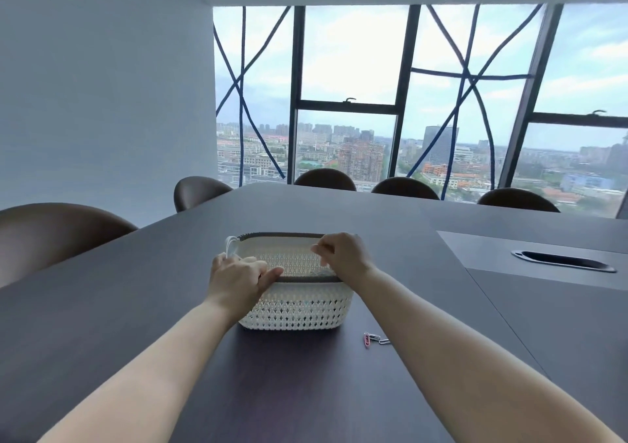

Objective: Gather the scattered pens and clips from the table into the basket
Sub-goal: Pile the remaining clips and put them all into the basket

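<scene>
Both bare forearms reach forward over the dark table [306,391] to the basket [299,310], a white lattice tub with a dark rim that stands upright on the table.

At the basket's near left corner the left hand [238,279] grips the rim. Its fingers [249,264] are curled over the edge and its thumb lies along the near rim. Just beyond this hand, a white loop [232,245] stands up from the basket's left end.

Above the basket's right side hangs the right hand [339,255], its wrist over the near right corner of the rim. Its fingers [319,249] are bent and their tips are drawn together over the opening. I cannot tell whether they pinch anything.

Inside the basket, against the near wall, something greyish shows, too blurred to make out.

Near the basket's near right corner, a few clips [373,338] lie on the table close together, apart from the basket. One is pink, the others are silver.

Well to the right of the basket, a dark oval slot [564,261] is sunk in a table panel. Brown chairs [326,179] stand at the table's left and far edges beyond the basket. Behind them is a window [353,69] crossed with blue tape, looking out on a city.
</scene>
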The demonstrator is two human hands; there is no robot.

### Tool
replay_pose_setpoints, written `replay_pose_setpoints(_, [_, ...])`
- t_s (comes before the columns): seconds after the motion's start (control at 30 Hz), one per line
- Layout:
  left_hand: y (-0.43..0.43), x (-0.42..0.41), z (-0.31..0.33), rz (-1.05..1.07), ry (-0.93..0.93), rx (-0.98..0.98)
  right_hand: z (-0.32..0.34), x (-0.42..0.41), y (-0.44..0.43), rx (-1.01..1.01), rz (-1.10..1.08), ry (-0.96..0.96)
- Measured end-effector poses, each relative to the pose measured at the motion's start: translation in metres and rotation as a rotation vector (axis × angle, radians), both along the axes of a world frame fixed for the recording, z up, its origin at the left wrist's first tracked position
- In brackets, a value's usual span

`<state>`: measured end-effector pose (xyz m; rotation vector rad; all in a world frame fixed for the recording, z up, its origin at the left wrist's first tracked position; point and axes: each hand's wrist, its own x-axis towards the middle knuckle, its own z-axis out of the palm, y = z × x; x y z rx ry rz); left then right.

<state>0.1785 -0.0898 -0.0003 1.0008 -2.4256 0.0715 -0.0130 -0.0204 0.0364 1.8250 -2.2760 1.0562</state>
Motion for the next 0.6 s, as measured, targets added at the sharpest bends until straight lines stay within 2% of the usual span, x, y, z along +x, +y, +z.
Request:
replay_pose_setpoints(0.13, [0.005,0.0,0.005,0.035,-0.063,-0.002,-0.004,-0.005,0.018,-0.051,0.008,-0.087])
replay_pose_setpoints(0.2, [0.009,-0.001,0.003,0.085,-0.031,0.011,-0.006,-0.013,0.033,-0.103,0.021,-0.041])
replay_pose_setpoints(0.23, [0.013,-0.004,0.0,0.082,0.042,-0.033,-0.008,-0.019,0.043,-0.14,0.005,0.01])
replay_pose_setpoints(0.3, [0.025,-0.018,-0.01,0.003,0.191,-0.266,-0.016,-0.038,0.067,-0.197,-0.057,0.081])
replay_pose_setpoints(0.33, [0.034,-0.029,-0.015,-0.067,0.249,-0.376,-0.023,-0.05,0.08,-0.194,-0.095,0.088])
replay_pose_setpoints(0.4, [0.054,-0.057,-0.026,-0.255,0.278,-0.46,-0.039,-0.074,0.108,-0.131,-0.163,0.066])
replay_pose_setpoints(0.5, [0.086,-0.101,-0.04,-0.493,0.119,-0.403,-0.061,-0.109,0.151,0.037,-0.261,0.042])
replay_pose_setpoints(0.57, [0.098,-0.125,-0.051,-0.514,-0.103,-0.22,-0.075,-0.129,0.179,0.194,-0.326,0.035])
replay_pose_setpoints(0.6, [0.1,-0.134,-0.058,-0.489,-0.225,-0.043,-0.081,-0.137,0.191,0.296,-0.349,0.014])
